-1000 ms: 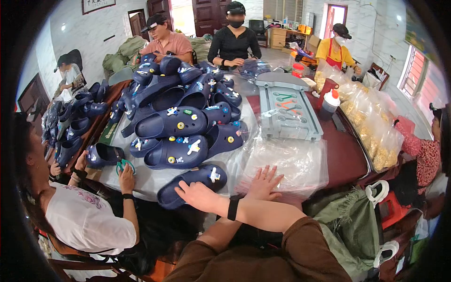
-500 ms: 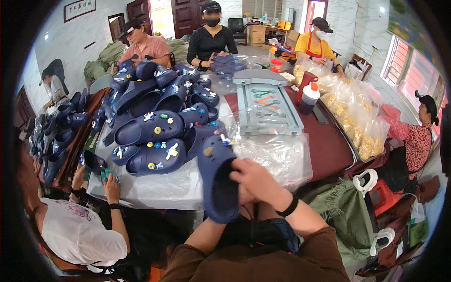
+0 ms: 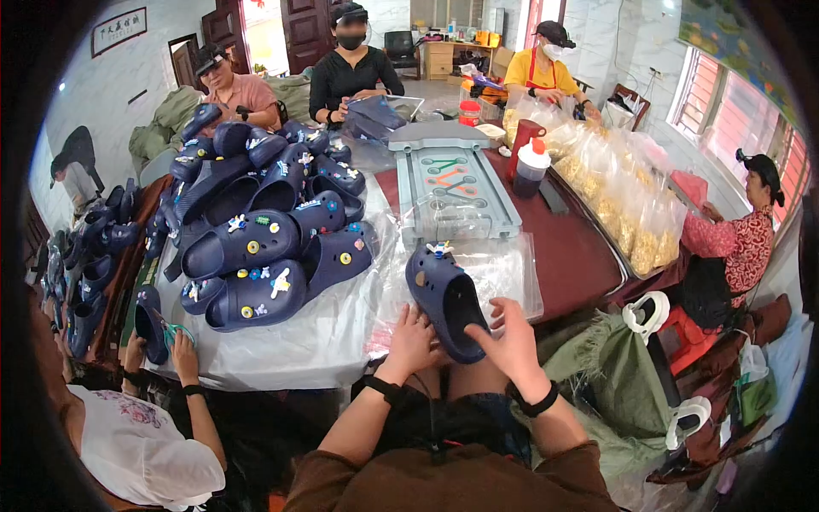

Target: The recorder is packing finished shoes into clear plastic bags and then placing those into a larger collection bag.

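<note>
A navy blue clog (image 3: 433,290) with small charms on its toe rests on the clear plastic bags at the table edge in front of me. Its toe points away from me and its opening faces up. My left hand (image 3: 413,348) lies beside the clog's left side, fingers stretched out over the plastic; its thumb side is partly hidden by the clog. My right hand (image 3: 509,346) is at the heel, the thumb against the rim and the other fingers spread apart off the shoe.
A pile of navy clogs (image 3: 247,243) with charms covers the table to my left. Ahead stands a grey plastic case (image 3: 456,183); right of it are a squeeze bottle (image 3: 531,166) and bagged yellow pieces (image 3: 618,200). At left, a co-worker's hand (image 3: 183,354) holds scissors by a clog.
The clog has moved right and down onto the plastic. My left hand has come out from behind it, and my right hand has shifted from its upper side to the heel.
</note>
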`<state>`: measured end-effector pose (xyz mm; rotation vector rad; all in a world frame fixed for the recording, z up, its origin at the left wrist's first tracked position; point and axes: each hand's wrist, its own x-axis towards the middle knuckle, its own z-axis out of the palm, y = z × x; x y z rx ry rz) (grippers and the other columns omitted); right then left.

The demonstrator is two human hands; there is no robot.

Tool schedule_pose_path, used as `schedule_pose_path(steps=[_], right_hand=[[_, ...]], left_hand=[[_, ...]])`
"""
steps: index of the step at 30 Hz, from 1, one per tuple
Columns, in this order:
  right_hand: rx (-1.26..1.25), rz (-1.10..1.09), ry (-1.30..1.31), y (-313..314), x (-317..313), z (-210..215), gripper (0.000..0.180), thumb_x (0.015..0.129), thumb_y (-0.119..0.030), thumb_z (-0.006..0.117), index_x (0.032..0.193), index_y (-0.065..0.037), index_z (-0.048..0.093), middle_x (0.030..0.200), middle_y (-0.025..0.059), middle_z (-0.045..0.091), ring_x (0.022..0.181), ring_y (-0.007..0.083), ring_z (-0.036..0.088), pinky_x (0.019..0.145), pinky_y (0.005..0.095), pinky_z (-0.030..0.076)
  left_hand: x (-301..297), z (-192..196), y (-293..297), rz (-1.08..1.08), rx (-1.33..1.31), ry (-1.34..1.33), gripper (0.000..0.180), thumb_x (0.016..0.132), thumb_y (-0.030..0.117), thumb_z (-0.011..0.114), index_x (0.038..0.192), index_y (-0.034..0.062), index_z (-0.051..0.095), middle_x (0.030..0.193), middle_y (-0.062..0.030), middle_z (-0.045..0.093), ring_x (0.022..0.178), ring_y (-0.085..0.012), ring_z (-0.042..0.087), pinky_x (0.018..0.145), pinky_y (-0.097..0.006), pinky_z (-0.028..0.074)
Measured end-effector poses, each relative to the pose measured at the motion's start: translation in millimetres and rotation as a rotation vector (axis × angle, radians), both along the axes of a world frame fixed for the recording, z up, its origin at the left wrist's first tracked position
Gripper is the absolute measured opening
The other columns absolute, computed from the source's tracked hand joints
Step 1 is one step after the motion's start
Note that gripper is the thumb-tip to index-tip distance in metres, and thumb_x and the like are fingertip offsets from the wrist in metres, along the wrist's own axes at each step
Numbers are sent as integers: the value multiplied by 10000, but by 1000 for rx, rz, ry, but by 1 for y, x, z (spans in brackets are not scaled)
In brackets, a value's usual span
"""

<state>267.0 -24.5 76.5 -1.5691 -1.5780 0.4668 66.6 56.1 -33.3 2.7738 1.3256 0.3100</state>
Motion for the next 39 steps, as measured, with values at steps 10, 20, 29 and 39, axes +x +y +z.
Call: schedule_pose_path(steps=[10, 20, 29, 39], right_hand=[[-400, 106, 642, -4, 23, -82, 532, 974, -301, 631, 1346, 54, 494, 1083, 140, 673, 794, 189, 703, 579, 296, 568], [-292, -47, 941, -67, 115, -68, 572, 854, -79, 540, 1415, 32, 525, 1195, 134, 686, 1002, 226, 686, 789, 357, 566], [-177, 0, 716, -91, 145, -46, 460, 839, -47, 533, 1274, 35, 656, 1212, 98, 693, 1073, 186, 653, 977, 297, 484], [-189, -61, 678, -92, 137, -38, 444, 838, -36, 540, 1260, 21, 665, 1163, 84, 703, 1037, 172, 651, 941, 279, 484]], left_hand=[[-3, -7, 3, -9, 22, -60, 716, 765, 522, 722, 1313, 67, 651, 1488, -199, 501, 1472, -436, 306, 1239, -561, 148], [-5, -10, 7, -10, -10, -238, 707, 910, 560, 614, 1479, 151, 517, 1606, -131, 385, 1519, -400, 246, 1231, -546, 176], [-6, 6, 8, -34, -134, -370, 688, 910, 424, 660, 1525, 195, 452, 1622, -130, 356, 1521, -384, 245, 1237, -530, 171], [-12, 16, 15, 20, -42, -397, 375, 1004, 270, 567, 1369, 199, 619, 1438, -164, 570, 1332, -404, 516, 1094, -495, 418]])
